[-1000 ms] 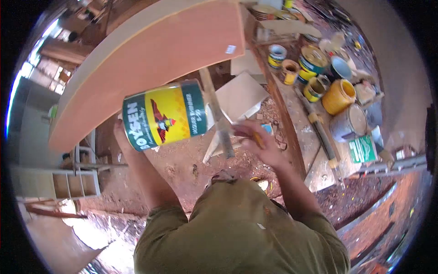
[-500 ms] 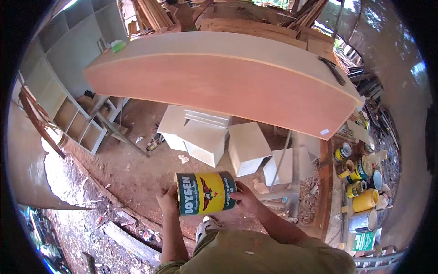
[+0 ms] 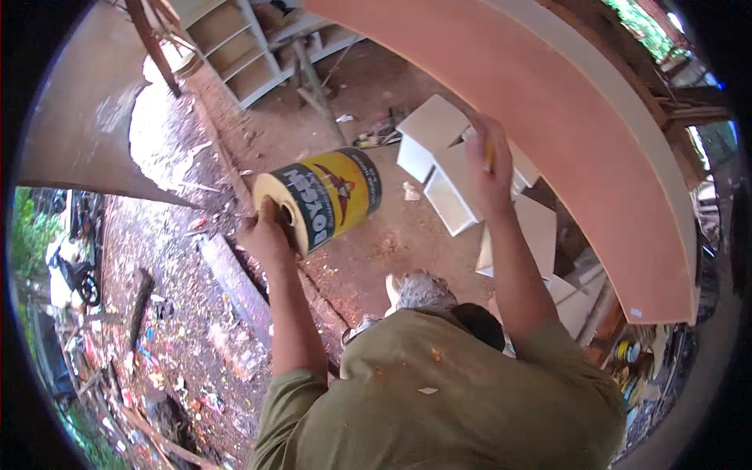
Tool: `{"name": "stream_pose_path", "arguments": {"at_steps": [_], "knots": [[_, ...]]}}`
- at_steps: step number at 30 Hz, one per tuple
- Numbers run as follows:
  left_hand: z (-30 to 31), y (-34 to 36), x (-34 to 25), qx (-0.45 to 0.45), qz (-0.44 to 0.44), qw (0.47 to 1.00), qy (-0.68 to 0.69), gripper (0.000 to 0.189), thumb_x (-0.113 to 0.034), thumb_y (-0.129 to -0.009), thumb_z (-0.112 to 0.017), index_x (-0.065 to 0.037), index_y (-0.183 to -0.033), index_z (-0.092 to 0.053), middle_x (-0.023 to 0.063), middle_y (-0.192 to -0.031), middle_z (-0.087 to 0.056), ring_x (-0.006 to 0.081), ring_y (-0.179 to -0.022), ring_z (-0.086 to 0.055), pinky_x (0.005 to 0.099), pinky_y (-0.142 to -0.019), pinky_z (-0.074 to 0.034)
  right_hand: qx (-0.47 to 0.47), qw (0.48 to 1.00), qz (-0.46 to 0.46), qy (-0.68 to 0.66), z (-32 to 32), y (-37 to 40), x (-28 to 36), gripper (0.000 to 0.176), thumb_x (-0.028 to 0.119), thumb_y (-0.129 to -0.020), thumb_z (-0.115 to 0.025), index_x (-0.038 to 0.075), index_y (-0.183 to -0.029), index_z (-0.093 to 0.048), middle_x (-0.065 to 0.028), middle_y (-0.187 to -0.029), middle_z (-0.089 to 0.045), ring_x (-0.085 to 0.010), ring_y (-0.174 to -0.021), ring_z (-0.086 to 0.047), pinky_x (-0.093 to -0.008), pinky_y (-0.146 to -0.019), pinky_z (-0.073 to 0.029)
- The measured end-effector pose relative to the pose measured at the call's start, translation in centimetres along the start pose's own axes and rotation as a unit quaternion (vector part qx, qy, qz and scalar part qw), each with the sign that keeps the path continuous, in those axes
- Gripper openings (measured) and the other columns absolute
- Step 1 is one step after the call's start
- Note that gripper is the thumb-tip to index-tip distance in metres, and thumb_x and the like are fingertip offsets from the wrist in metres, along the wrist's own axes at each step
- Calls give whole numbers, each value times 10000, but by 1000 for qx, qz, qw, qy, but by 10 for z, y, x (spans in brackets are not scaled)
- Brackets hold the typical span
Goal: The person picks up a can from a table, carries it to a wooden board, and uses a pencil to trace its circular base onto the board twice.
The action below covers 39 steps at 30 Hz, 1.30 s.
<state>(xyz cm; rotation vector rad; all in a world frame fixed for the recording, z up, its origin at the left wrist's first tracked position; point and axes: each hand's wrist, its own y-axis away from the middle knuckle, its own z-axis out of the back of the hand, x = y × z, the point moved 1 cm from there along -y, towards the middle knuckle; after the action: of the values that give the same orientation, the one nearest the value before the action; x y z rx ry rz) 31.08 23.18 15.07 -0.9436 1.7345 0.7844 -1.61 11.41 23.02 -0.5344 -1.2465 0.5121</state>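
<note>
My left hand (image 3: 265, 233) grips a green and yellow Boysen paint can (image 3: 333, 194) from its base, with the can tipped on its side and its bottom end turned to the left. My right hand (image 3: 487, 160) is off the can and raised to the right of it. Its fingers are closed around a small yellow object (image 3: 490, 153), most of which is hidden. Below both arms are my olive shirt (image 3: 454, 399) and a shoe (image 3: 419, 291) on the dirt floor.
A long curved board with a pink face (image 3: 595, 164) runs across the upper right. White boxes (image 3: 435, 129) lie on the dirt under it. A shelf unit (image 3: 235, 43) stands at the top left. Paint cans (image 3: 627, 350) sit at the lower right. Scrap litters the ground on the left (image 3: 149, 313).
My right hand has left the can and risen to the right. The can has tipped over in my left hand alone. The view has swung to the left.
</note>
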Motion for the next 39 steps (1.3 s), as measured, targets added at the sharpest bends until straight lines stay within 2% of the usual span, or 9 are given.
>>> {"name": "stream_pose_path", "arguments": {"at_steps": [6, 9, 10, 12, 18, 22, 28, 33, 39], "knots": [[-6, -47, 11, -42, 3, 999, 11, 164, -76, -855, -791, 55, -844, -692, 81, -770, -695, 131, -619, -622, 266, -550, -470, 160, 967, 186, -69, -221, 32, -33, 327, 185, -987, -619, 37, -1279, -626, -211, -1230, -676, -374, -1194, -632, -423, -991, -505], [27, -120, -2, -131, -6, 989, -69, 181, -81, -868, -778, 35, -802, -655, 94, -721, -681, 146, -540, -605, 288, -502, -475, 354, 885, -272, 134, -279, 83, -277, 373, 308, -981, -619, -7, -1177, -651, -243, -1104, -712, -377, -1044, -700, -458, -885, -543], [53, -155, -3, -150, -22, 985, -79, 193, -90, -874, -776, 24, -787, -647, 91, -710, -677, 145, -532, -599, 287, -489, -469, 442, 812, -312, 220, -262, 75, -300, 423, 389, -960, -637, -20, -1059, -683, -238, -937, -732, -382, -886, -726, -510, -798, -553], [65, -200, -26, -187, -81, 978, -47, 231, -119, -881, -779, 17, -757, -640, 93, -713, -676, 138, -532, -589, 279, -490, -466, 336, 896, -239, 161, -264, 87, -394, 362, 359, -952, -663, 1, -973, -707, -154, -788, -728, -232, -709, -710, -433, -645, -553], [112, -284, -130, -222, -284, 835, -415, 319, -205, -894, -807, 37, -730, -681, 82, -674, -666, 119, -610, -589, 274, -535, -444, 326, 844, -427, 5, -344, -68, -300, 234, 262, -1006, -597, 42, -1013, -676, -106, -920, -731, -217, -785, -699, -420, -712, -562], [102, -339, -190, -286, -250, 920, -99, 194, -148, -912, -771, 19, -846, -697, 116, -821, -707, 162, -676, -668, 290, -564, -518, 262, 761, -533, -261, -446, -131, -297, 427, 473, -1044, -520, 89, -1209, -607, -47, -1033, -738, -205, -879, -685, -378, -807, -534], [37, -498, -44, -197, -62, 921, -329, 333, -297, -891, -761, -12, -789, -622, 25, -722, -610, 151, -661, -546, 330, -599, -439, 260, 675, -523, -451, -696, -148, -312, 632, 647, -1020, -447, 86, -1266, -599, -153, -1323, -656, -316, -1130, -629, -483, -1003, -471], [74, -652, 54, -191, -79, 955, -211, 359, -207, -951, -707, 101, -768, -719, 43, -603, -658, 100, -560, -550, 316, -521, -430, 412, 393, -630, -527, -760, -226, -240, 525, 553, -1048, -449, 92, -1215, -636, -174, -1272, -686, -324, -1072, -672, -502, -1007, -502], [143, -744, 49, -259, -50, 783, -563, 440, -299, -929, -662, 73, -696, -691, 266, -622, -633, 316, -514, -649, 478, -541, -457, 268, 698, -586, -312, -760, -316, -331, 224, 322, -996, -659, 100, -973, -666, 7, -640, -577, -128, -488, -531, -348, -528, -505]]}}
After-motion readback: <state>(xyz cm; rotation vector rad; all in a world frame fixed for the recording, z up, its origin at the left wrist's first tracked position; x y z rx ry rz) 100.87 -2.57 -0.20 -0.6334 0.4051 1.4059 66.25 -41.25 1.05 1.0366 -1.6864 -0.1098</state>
